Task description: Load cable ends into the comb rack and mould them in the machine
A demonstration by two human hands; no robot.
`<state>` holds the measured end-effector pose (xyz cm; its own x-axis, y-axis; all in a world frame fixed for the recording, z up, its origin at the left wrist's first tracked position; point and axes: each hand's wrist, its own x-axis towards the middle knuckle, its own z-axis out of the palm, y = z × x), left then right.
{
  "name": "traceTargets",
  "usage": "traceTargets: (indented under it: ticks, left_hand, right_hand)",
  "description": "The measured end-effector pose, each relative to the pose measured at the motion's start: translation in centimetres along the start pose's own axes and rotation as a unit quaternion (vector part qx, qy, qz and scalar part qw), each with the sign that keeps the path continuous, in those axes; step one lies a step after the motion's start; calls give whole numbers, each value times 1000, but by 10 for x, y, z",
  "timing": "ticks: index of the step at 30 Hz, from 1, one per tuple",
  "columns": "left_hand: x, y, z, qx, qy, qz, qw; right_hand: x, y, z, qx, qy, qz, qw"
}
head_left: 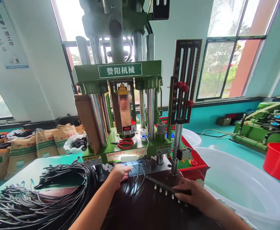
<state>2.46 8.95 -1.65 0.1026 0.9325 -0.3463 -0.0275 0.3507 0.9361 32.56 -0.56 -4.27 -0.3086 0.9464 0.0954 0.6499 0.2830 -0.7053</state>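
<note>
My left hand (119, 175) is under the front of a green press (130, 155), beside several thin dark cables (135, 183) that arch down from its lower opening. Its thumb stretches out apart from the fingers, which are partly hidden; no grip on the cables shows. My right hand (189, 191) is closed around the right end of a narrow metal bar (160, 183). Small shiny metal pieces (166, 193) line the bar's near edge. Both hands are over a dark brown tabletop (135, 214).
Red-handled pliers (125, 143) lie on the press ledge. A large bundle of black cables (65, 195) covers the left side. Right of the press stand a red control box (195, 169), a slotted scale post (177, 156) and a white tub (245, 188). Paper sacks (22, 148) stand back left.
</note>
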Motion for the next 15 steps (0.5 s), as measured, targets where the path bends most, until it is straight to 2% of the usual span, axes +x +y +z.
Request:
traceTargets:
  ticks: [5, 8, 11, 15]
  left_hand:
    - [8, -9, 5, -94, -73, -45, 992]
    - [11, -19, 5, -137, -93, -54, 985]
    - [14, -28, 3, -171, -123, -46, 977]
    - [14, -34, 1, -193, -158, -31, 968]
  right_hand:
    - [-1, 6, -4, 7, -17, 20, 1000]
    - [8, 0, -2, 14, 20, 25, 999]
    - [27, -29, 11, 34, 68, 21, 997]
    - [56, -78, 44, 24, 48, -20, 998]
